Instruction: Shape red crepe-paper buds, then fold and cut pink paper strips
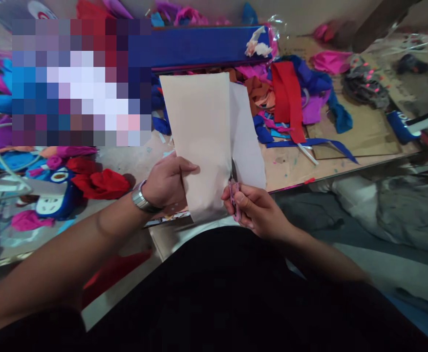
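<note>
A pale cream sheet of paper or card (201, 122) stands tilted over the table edge in front of my body. My left hand (168, 181) grips its left side, the thumb lying on the front face. In my right hand (258, 208) is a pair of scissors with pink handles (235, 203). Their dark blades point away from me, at the right edge of the cream sheet. A whiter flap or second sheet (246, 137) spreads to the right of the blades. Whether it is joined to the cream sheet I cannot tell. The fingers behind the sheet are hidden.
A long blue box (199, 46) lies along the back with crumpled white scraps on it. Red fabric strips (289, 100) and several coloured scraps heap behind the sheet. Blue-and-white power strips stand left (54, 195) and right (404, 126). Red cloth (102, 181) lies near my left forearm.
</note>
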Demonstrator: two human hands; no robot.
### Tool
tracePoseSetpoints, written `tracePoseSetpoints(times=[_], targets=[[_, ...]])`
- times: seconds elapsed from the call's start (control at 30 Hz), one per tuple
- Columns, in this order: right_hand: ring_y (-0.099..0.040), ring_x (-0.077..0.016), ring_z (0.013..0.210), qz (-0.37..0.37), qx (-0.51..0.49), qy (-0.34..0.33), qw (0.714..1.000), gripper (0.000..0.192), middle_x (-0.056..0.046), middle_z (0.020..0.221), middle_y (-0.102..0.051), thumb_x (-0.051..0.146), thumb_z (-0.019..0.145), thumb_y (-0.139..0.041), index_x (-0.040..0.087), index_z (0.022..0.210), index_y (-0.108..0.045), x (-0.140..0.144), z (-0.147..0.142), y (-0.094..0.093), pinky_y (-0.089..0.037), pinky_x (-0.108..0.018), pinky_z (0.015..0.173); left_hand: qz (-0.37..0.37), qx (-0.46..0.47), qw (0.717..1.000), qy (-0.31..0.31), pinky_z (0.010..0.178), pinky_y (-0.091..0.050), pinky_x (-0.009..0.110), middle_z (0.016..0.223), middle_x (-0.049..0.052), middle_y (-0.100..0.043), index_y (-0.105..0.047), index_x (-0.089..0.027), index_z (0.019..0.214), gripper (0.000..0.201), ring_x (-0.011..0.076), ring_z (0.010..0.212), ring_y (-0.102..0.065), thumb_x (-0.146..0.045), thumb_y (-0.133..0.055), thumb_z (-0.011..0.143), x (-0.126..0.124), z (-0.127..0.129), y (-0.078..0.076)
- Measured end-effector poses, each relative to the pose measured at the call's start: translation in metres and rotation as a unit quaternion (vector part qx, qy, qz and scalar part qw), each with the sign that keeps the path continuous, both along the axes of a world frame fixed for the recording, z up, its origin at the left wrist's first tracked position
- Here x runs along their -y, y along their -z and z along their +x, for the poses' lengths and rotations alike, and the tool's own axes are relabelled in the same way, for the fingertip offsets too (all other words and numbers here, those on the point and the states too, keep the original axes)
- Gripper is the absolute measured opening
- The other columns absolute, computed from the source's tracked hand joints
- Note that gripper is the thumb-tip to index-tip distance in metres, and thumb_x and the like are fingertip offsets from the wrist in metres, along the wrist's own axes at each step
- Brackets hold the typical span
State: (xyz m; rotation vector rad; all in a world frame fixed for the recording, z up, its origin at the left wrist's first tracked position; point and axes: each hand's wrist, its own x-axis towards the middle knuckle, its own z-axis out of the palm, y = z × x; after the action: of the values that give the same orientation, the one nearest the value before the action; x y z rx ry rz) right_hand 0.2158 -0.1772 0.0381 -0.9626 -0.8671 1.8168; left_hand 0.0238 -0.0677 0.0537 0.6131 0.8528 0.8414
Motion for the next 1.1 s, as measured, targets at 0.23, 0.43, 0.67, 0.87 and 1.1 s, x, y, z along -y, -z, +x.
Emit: tracePoseSetpoints(times=[0.23, 0.43, 0.67, 0.87, 1.1], targets=[[-0.043, -0.0047, 0.052, -0.005, 0.017, 0.008, 1.000, 0.034, 0.001, 0.077, -0.060, 0.050, 0.103, -0.068, 0.016, 0.101, -0.065, 0.000, -0.001, -0.003, -0.028, -0.018, 0.042, 0.018, -0.018, 0.999, -0.027, 0.095, -0.062, 0.044, 0.078, 0.005, -0.075, -0.076, -0.018, 0.075, 0.020, 0.0309, 0.102, -0.075, -0.012, -0.065, 0.059, 0.000, -0.001, 0.004], [-0.040, -0.0023, 0.047, 0.005, 0.013, -0.004, 1.000, 0.034, 0.001, 0.081, -0.061, 0.049, 0.105, -0.065, 0.015, 0.109, -0.068, 0.002, 0.002, 0.000, -0.025, -0.018, 0.040, 0.011, 0.005, 1.000, 0.011, 0.097, -0.062, 0.049, 0.083, 0.007, -0.077, -0.077, -0.017, 0.083, 0.028, 0.0337, 0.108, -0.075, -0.014, -0.059, 0.062, 0.000, -0.002, 0.001], [-0.042, -0.0044, 0.051, 0.001, 0.027, 0.003, 1.000, 0.036, 0.000, 0.082, -0.060, 0.051, 0.103, -0.068, 0.015, 0.110, -0.068, -0.002, 0.001, -0.006, -0.028, -0.018, 0.041, -0.031, 0.062, 0.995, 0.066, 0.104, -0.059, 0.061, 0.085, 0.015, -0.077, -0.072, -0.009, 0.086, 0.027, 0.0396, 0.104, -0.075, -0.020, -0.066, 0.061, 0.003, -0.006, 0.002], [-0.041, -0.0046, 0.052, -0.003, 0.029, 0.006, 1.000, 0.039, 0.001, 0.081, -0.060, 0.053, 0.102, -0.069, 0.015, 0.109, -0.068, -0.003, 0.003, -0.008, -0.027, -0.018, 0.041, -0.020, 0.053, 0.995, 0.078, 0.101, -0.060, 0.063, 0.090, 0.014, -0.079, -0.074, -0.008, 0.104, 0.041, 0.0416, 0.104, -0.076, -0.021, -0.069, 0.066, 0.004, -0.001, -0.006], [-0.041, -0.0035, 0.051, 0.002, 0.024, 0.011, 1.000, 0.032, 0.001, 0.079, -0.060, 0.048, 0.106, -0.065, 0.016, 0.105, -0.068, -0.003, 0.003, -0.004, -0.027, -0.016, 0.042, -0.063, 0.015, 0.996, 0.057, 0.101, -0.062, 0.058, 0.085, 0.012, -0.078, -0.074, -0.012, 0.091, 0.024, 0.0397, 0.107, -0.077, -0.020, -0.065, 0.070, 0.003, -0.001, -0.007]])
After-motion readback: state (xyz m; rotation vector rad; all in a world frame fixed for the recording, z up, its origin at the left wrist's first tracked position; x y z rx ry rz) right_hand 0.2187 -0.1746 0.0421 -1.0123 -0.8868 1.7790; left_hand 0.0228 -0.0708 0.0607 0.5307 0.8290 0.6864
